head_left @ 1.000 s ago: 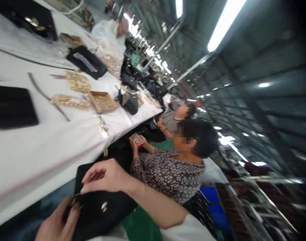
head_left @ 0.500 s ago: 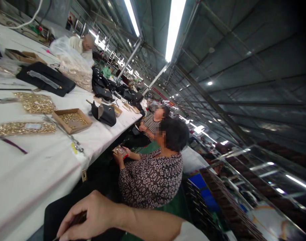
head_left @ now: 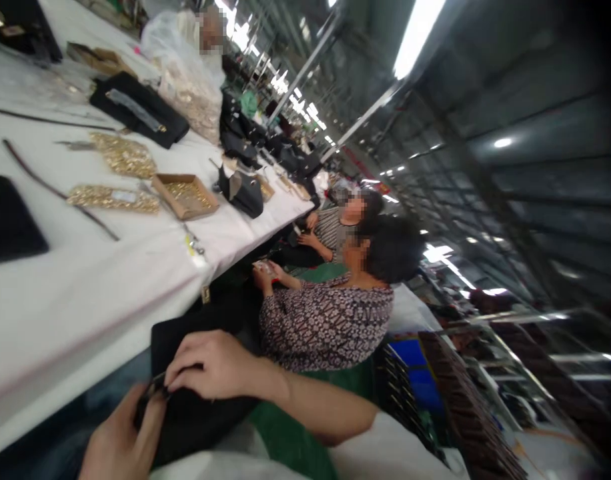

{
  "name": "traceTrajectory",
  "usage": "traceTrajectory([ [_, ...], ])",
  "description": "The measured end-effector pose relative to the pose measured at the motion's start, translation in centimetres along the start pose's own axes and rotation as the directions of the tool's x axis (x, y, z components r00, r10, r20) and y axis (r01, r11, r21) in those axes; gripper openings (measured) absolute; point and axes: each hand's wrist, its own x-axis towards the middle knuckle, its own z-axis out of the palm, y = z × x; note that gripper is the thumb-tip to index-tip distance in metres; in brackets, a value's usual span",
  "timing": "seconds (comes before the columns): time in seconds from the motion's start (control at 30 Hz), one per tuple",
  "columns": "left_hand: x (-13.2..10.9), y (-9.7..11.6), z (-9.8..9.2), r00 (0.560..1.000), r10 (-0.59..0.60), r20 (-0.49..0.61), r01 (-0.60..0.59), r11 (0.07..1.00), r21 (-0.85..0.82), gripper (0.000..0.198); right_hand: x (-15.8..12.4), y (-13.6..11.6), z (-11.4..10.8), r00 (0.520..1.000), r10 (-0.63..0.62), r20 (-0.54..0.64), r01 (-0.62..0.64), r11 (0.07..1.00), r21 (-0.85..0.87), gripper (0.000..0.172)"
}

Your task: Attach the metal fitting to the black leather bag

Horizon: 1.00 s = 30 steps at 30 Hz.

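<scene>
Bag [head_left: 190,427], black, lies beneath the right hand [head_left: 213,367] and against the left hand [head_left: 120,427]. The left hand pinches a small dark piece [head_left: 157,387] between thumb and finger; just beside it, the right hand's bent fingers close on the same piece, too blurred to identify. Up and left of both hands spreads the table [head_left: 110,293], covered in white cloth. On it, past the left hand, lie a dark panel [head_left: 10,220] and a thin strap [head_left: 45,177]. Beyond the right hand stands an open box [head_left: 188,217] of gold fittings [head_left: 193,193], with a packet [head_left: 113,199] of gold pieces beside it. A co-worker [head_left: 330,320] in a patterned top sits past the right forearm. Farther from the hands, a purse [head_left: 138,110] with a wrapped handle lies near a bulging sack [head_left: 185,87]; another co-worker [head_left: 328,230], in stripes, sits behind the first.
</scene>
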Motion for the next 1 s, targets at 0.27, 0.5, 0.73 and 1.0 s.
traceTrajectory([
  [0.27,-1.1,3.0,-0.2,0.993,0.097,0.06,-0.095,0.995,-0.041,0.028,0.8,-0.2,-1.1,0.916,0.387,0.106,-0.401,0.889,0.222,0.007],
  [0.5,-1.3,3.4,-0.2,0.994,0.091,0.066,-0.085,0.993,-0.084,0.026,0.9,-0.3,-1.4,0.913,0.389,0.122,-0.408,0.886,0.22,0.007],
  [0.73,-0.9,3.3,-0.4,0.998,0.047,0.051,-0.042,0.996,-0.082,0.028,1.6,-0.4,-0.2,0.948,0.319,0.002,-0.317,0.939,0.131,0.009],
  [1.0,-0.7,3.2,-0.3,0.996,0.082,0.043,-0.078,0.993,-0.086,0.027,0.6,-1.8,0.1,0.977,0.21,0.037,-0.205,0.973,-0.11,0.008],
])
